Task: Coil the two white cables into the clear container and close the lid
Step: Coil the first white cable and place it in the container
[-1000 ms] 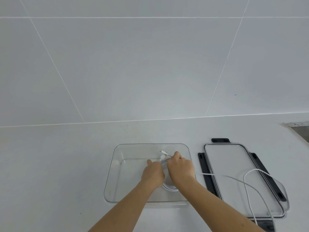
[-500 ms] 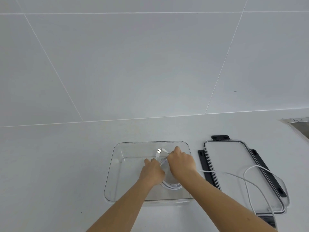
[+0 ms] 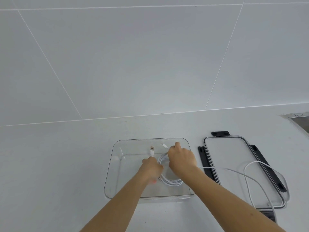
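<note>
Separated since a second ago are the two ends of the coiled cable (image 3: pixel 170 182): the USB plug (image 3: pixel 152 149), then bunched with the small connector (image 3: pixel 164 145) at the right hand (image 3: pixel 182 159), is now seen further left, pointing away

On the counter (image 3: pixel 58 164) the clear container (image 3: pixel 115 164) is found open, its lid (image 3: pixel 234 164) laid just beside it on the right. Across that lid the second cable (image 3: pixel 250 180) is draped loose, not yet coiled. Inside the container the coiled cable is nearly settled; its left side is gripped by the left hand (image 3: pixel 153 166), while the strand by the small connector is pinched by the right hand. Progress is judged at under half: one cable remains to be coiled and the lid to be closed
</note>
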The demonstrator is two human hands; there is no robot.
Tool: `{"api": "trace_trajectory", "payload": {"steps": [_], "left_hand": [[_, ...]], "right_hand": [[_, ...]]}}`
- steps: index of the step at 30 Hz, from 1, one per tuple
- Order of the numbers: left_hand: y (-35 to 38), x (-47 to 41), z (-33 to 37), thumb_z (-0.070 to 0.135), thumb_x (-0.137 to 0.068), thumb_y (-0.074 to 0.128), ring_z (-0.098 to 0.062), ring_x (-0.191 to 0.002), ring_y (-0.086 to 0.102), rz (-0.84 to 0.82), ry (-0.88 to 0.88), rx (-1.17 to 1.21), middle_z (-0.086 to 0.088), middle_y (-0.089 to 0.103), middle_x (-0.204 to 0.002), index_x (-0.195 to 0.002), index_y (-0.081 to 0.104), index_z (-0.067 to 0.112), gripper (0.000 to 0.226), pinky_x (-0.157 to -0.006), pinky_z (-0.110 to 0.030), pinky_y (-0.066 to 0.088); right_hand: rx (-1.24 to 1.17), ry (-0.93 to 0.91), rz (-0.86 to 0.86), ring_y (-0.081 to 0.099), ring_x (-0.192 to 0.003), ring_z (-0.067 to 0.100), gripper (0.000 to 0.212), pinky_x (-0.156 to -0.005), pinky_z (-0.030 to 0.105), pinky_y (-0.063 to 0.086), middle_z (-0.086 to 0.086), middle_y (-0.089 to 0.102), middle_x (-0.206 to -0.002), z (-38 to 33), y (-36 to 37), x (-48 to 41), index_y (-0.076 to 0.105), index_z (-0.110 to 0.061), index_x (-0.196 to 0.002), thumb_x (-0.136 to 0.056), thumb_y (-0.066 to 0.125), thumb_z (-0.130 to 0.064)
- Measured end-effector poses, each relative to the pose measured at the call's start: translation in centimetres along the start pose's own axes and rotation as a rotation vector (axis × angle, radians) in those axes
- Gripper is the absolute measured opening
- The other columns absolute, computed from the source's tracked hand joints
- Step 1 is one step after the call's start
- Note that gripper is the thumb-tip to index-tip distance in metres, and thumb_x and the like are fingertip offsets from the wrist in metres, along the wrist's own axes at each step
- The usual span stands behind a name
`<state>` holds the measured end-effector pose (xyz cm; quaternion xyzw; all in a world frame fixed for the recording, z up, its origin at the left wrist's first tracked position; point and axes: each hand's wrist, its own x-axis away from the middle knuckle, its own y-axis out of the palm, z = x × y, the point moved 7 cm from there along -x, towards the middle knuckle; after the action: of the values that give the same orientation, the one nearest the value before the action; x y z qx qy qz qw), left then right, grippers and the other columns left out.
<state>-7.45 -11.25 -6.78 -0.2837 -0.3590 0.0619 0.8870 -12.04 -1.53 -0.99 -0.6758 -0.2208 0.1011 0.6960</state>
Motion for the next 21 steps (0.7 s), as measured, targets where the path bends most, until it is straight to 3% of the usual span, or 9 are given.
{"api": "trace_trajectory", "payload": {"steps": [6, 9, 12, 18, 21], "left_hand": [[-0.2, 0.2, 0.3, -0.005, -0.082, 0.06, -0.038, -0.088, 0.069, 0.0, 0.119, 0.171, -0.027, 0.067, -0.101, -0.106, 0.063, 0.0, 0.025, -0.077, -0.048, 0.057], [-0.3, 0.5, 1.0, -0.005, -0.078, 0.064, -0.036, -0.086, 0.069, 0.021, 0.202, 0.089, -0.027, 0.069, -0.096, -0.104, 0.065, -0.001, 0.026, -0.077, -0.047, 0.057], [-0.5, 0.7, 1.5, -0.003, -0.075, 0.067, -0.036, -0.079, 0.07, 0.054, 0.253, -0.01, -0.025, 0.07, -0.09, -0.091, 0.068, 0.001, 0.016, -0.071, -0.046, 0.058], [-1.3, 0.5, 1.7, 0.003, -0.079, 0.064, -0.027, -0.072, 0.06, 0.158, 0.288, 0.06, -0.016, 0.066, -0.076, -0.083, 0.074, 0.005, 0.011, -0.072, -0.036, 0.051], [-1.2, 0.4, 1.4, 0.005, -0.082, 0.061, -0.026, -0.091, 0.06, 0.148, 0.254, 0.072, -0.013, 0.067, -0.098, -0.102, 0.072, 0.011, 0.023, -0.081, -0.032, 0.047]], "right_hand": [[-0.005, -0.025, -0.025, 0.059, -0.094, 0.029, 0.028, -0.064, 0.029, 0.039, 0.013, 0.045, -0.116, 0.0, 0.3, -0.1, 0.052, -0.003, -0.111, -0.086, 0.046, 0.006], [0.002, -0.037, -0.051, 0.057, -0.1, 0.03, 0.029, -0.067, 0.03, 0.039, 0.013, 0.045, -0.118, 0.0, 0.9, -0.4, 0.052, -0.004, -0.113, -0.087, 0.043, 0.006], [0.005, -0.05, -0.098, 0.054, -0.106, 0.03, 0.03, -0.069, 0.03, 0.037, 0.013, 0.045, -0.12, -0.3, 1.8, -0.7, 0.052, -0.004, -0.115, -0.089, 0.04, 0.004], [0.05, -0.071, -0.077, 0.055, -0.105, 0.031, 0.03, -0.068, 0.032, 0.038, 0.014, 0.049, -0.119, -0.4, 1.9, -1.0, 0.053, -0.004, -0.114, -0.088, 0.041, 0.005], [0.059, -0.084, -0.058, 0.057, -0.103, 0.029, 0.03, -0.066, 0.031, 0.037, 0.015, 0.05, -0.117, -0.4, 1.7, -0.7, 0.054, -0.004, -0.113, -0.088, 0.042, 0.006]]}}
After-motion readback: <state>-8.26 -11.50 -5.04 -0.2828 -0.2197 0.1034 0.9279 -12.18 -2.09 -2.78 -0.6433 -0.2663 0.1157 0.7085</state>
